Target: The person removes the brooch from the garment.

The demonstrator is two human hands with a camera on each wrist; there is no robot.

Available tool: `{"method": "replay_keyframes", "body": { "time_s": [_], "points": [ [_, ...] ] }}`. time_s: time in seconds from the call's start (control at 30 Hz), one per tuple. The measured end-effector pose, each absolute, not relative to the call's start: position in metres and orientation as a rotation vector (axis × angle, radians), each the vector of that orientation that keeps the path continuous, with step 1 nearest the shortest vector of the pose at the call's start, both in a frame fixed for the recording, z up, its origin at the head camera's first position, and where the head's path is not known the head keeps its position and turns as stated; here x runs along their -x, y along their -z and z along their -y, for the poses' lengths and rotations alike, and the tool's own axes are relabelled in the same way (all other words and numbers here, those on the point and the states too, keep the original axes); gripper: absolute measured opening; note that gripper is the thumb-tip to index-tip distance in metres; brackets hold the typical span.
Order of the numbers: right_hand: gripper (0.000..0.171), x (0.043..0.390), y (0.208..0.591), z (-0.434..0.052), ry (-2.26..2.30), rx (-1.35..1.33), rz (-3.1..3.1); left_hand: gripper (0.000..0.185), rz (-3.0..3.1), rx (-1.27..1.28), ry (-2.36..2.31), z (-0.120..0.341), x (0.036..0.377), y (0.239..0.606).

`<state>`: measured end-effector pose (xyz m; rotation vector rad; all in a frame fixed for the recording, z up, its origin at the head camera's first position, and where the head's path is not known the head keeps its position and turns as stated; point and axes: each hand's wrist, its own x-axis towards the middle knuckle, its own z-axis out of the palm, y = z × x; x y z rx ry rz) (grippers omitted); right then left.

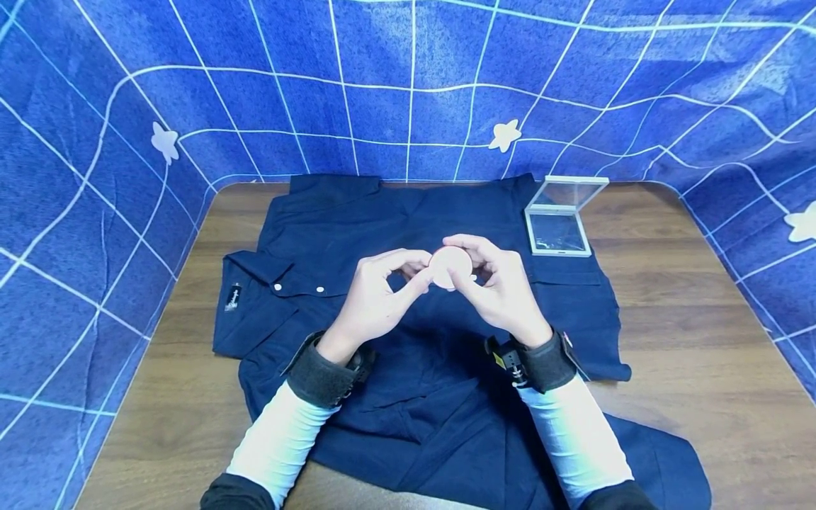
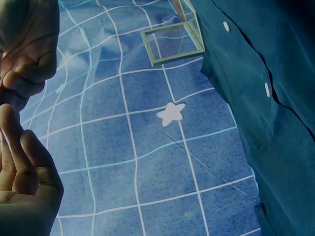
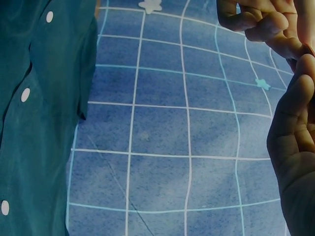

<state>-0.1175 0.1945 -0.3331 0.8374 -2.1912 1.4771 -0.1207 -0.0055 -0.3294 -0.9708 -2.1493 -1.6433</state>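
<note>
Head view: left hand (image 1: 372, 301) and right hand (image 1: 500, 287) pinch round disc (image 1: 450, 267) above shirt (image 1: 408, 234), mid-tabletop; handling step; next needs steady grip.

Your tabletop (image 1: 688, 297) carries a shirt (image 1: 408, 212) spread flat across its middle, collar toward your left, hem running off toward your right and near edge. On the shirt's far right corner sits an open case (image 1: 559, 234), its lid (image 1: 570, 193) tilted up behind its base. Behind and to both sides of the tabletop a cloth (image 1: 408, 85) stands as a wall. Above the shirt's middle your left hand (image 1: 372, 301) and right hand (image 1: 503, 287) meet, a disc (image 1: 450, 266) between them, left of the case and nearer to you.
</note>
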Motion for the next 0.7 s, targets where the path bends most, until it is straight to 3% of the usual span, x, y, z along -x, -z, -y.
{"method": "replay_keyframes", "body": {
  "time_s": [0.23,0.43,0.7],
  "points": [
    [0.031,0.1182,0.3328,-0.193,-1.324,-0.883,2.17,0.017,2.17,0.954,1.627,0.005,0.1217,0.33],
    [0.049,0.1194,0.3333,-0.1909,-1.225,-0.897,2.17,0.017,2.175,0.933,1.618,0.005,0.122,0.331],
    [0.051,0.1198,0.3349,-0.1902,-1.198,-0.881,2.16,0.017,2.182,0.929,1.615,0.005,0.123,0.3333]
  ]
}}
